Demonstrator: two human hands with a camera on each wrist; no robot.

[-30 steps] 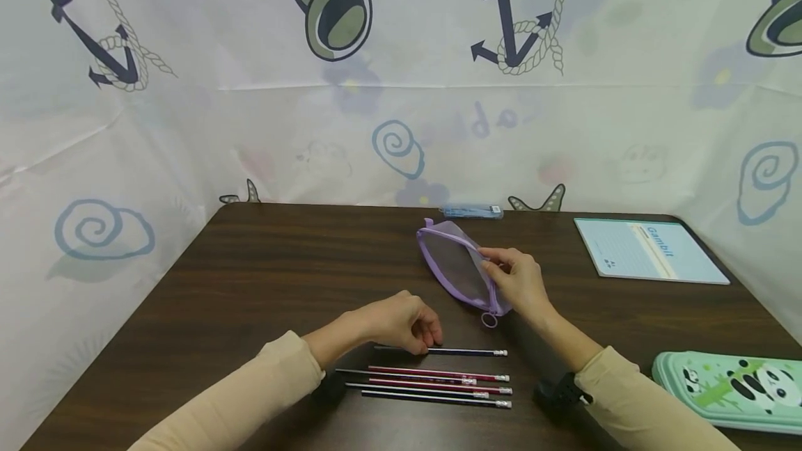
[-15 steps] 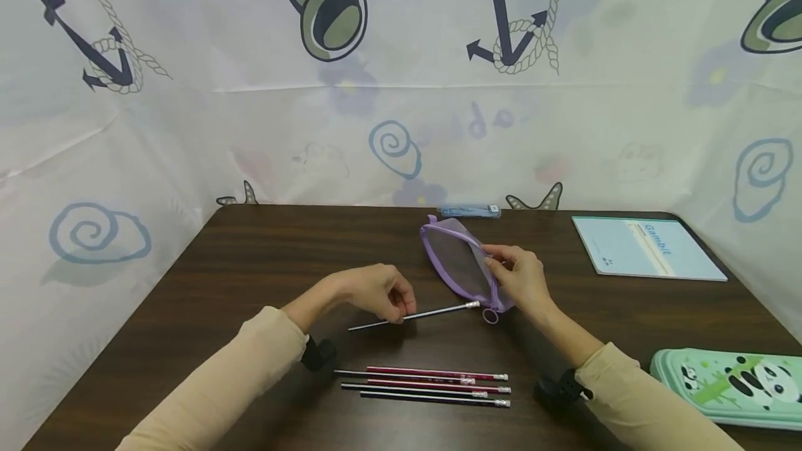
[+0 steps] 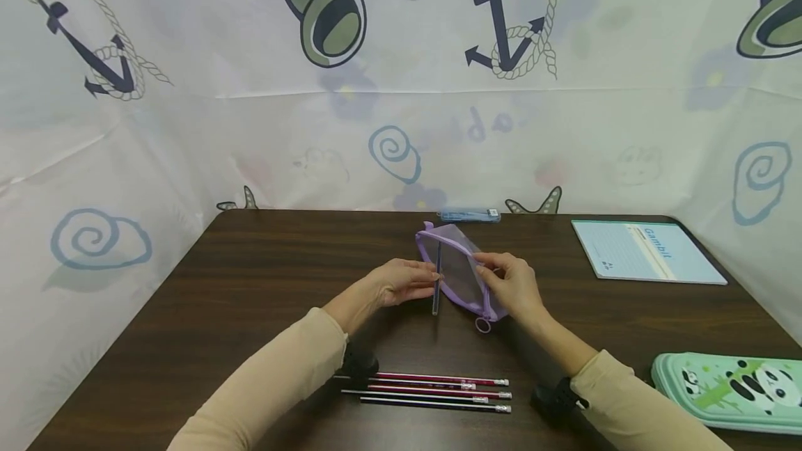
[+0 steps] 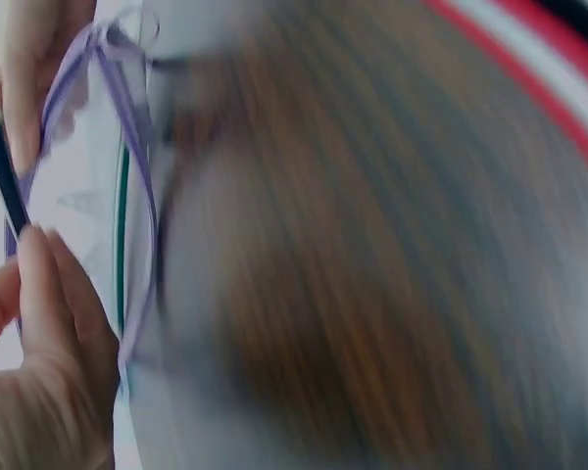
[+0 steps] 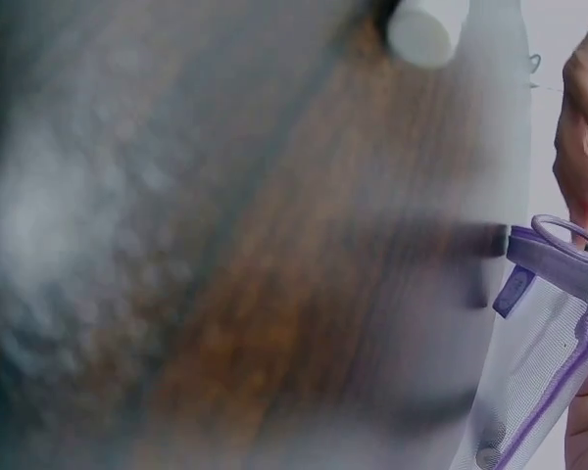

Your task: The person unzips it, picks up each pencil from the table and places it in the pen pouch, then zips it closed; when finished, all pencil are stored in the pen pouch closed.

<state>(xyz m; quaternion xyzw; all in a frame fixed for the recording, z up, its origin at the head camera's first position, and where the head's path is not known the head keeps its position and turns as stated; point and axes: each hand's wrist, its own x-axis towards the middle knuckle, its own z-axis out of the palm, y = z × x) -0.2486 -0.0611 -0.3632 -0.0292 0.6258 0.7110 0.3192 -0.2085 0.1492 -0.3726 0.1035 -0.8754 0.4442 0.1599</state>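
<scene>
In the head view my left hand (image 3: 404,281) pinches a dark pencil (image 3: 437,284), which stands steeply tilted in front of the pouch opening. My right hand (image 3: 510,284) grips the upper edge of a purple mesh zip pouch (image 3: 464,301) and keeps its mouth spread wide. A purple ring hangs from the pouch's near corner. The left wrist view shows the same pencil (image 4: 7,176) between the left thumb and fingers, close to the purple trim. In the right wrist view the mesh side of the pouch (image 5: 539,343) is seen, with the right fingers partly cut off.
Several red and black pencils (image 3: 438,390) lie in a row near the table's front. A green panda pencil case (image 3: 733,392) sits at the right. Behind it is a light blue notebook (image 3: 648,249), and a pale blue packet (image 3: 468,216) lies by the back edge.
My left hand has lifted the dark pencil from the table, carried it to the pouch and swung it from lying flat to nearly upright. The right hand stays on the pouch.
</scene>
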